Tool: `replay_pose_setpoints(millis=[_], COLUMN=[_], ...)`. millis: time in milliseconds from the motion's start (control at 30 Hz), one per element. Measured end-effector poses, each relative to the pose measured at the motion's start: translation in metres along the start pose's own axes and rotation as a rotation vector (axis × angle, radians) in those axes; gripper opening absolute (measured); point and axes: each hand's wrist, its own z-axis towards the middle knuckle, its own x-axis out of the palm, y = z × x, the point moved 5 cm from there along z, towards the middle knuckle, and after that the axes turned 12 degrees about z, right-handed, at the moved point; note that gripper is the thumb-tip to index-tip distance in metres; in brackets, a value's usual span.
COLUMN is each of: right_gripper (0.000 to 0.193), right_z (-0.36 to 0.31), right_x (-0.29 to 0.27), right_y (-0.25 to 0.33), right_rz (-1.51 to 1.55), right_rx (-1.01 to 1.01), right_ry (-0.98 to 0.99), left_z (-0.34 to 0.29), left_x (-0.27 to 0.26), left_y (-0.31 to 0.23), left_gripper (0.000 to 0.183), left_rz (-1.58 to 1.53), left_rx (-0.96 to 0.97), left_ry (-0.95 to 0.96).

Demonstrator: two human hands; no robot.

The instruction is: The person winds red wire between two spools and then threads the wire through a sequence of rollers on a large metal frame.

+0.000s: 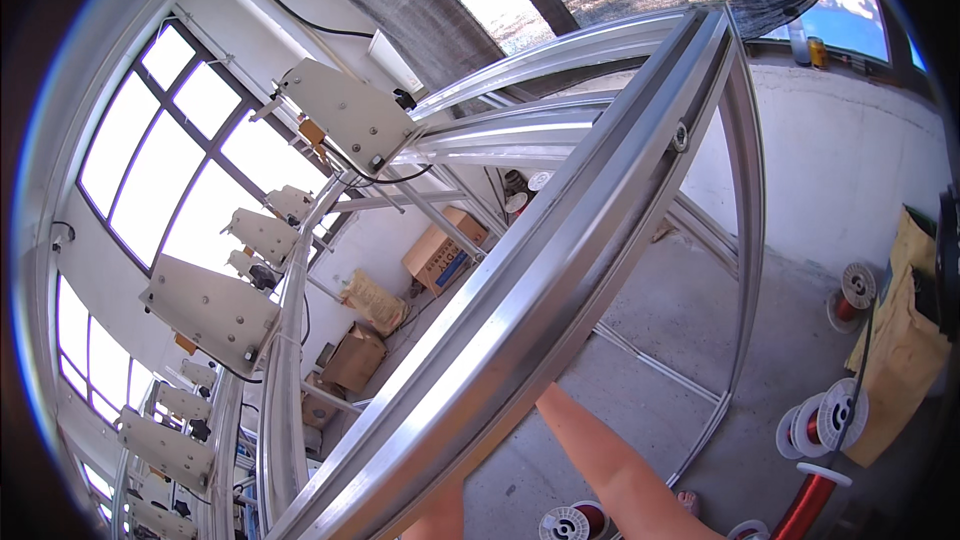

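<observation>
A long silver aluminium profile rail (510, 310) of a metal frame crosses the middle of the head view, running from the lower left up to a corner at the top right. My right forearm reaches up from the lower edge and passes behind the rail's lower side, which hides my right hand. Only a short piece of my left forearm shows at the bottom, and the rail covers my left hand too. Whether either hand holds anything cannot be seen. Beige bolted plates (345, 115) with black knobs are mounted along the frame's left side.
Spools of red wire (802, 508) stand on the floor at the lower right, with more spools (840, 415) beside a brown paper sack (895, 340). Frame legs and thin floor-level bars (660, 370) stand beyond the rail. Cardboard boxes (440, 250) lie farther back by the left wall.
</observation>
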Motion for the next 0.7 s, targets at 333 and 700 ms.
replay_pose_setpoints(millis=[333, 700], right_gripper=[0.021, 0.02], right_z=[-0.007, -0.025], right_x=[-0.015, -0.04], right_y=[-0.014, 0.011], right_rz=[-0.512, -0.561], right_rx=[-0.359, -0.304], right_ry=[-0.272, -0.146], left_z=[0.007, 0.035], left_x=[0.011, 0.015], left_y=[-0.007, 0.033], left_gripper=[0.017, 0.05], left_rz=[0.175, -0.761], left_rx=[-0.009, -0.184], left_ry=[-0.177, -0.062])
